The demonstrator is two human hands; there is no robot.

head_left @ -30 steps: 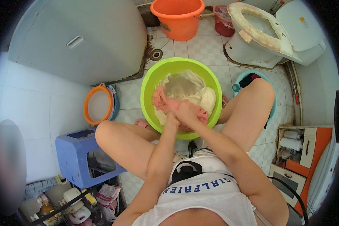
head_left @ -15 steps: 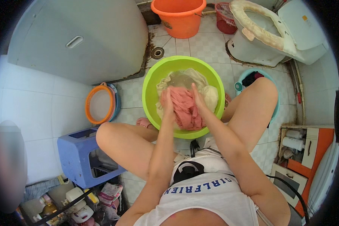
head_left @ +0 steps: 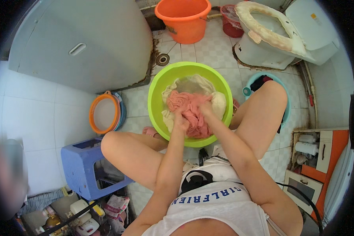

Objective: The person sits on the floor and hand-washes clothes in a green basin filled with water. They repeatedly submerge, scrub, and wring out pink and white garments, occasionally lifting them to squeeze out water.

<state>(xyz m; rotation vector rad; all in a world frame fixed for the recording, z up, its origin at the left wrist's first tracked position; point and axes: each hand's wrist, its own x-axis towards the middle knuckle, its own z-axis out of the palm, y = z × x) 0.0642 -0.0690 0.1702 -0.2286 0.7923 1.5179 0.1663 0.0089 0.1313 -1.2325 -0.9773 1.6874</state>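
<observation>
A lime-green basin stands on the floor between my knees. Bunched in it is a wet pink cloth, lying over cream-white fabric and cloudy water. My left hand is closed on the near left part of the pink cloth, its fingertips tucked into the folds. On the right side of the same cloth, my right hand grips a fold; its fingers are partly hidden and slightly blurred.
Beyond the basin are an orange bucket, a red waste basket and a toilet. A light-blue basin with dark clothes sits by my right knee. At left are a blue stool and stacked basins.
My hands were pressed along the cloth's two sides; now their fingers are gathered into it. The left hand has come nearer to me, and the pink folds have shifted.
</observation>
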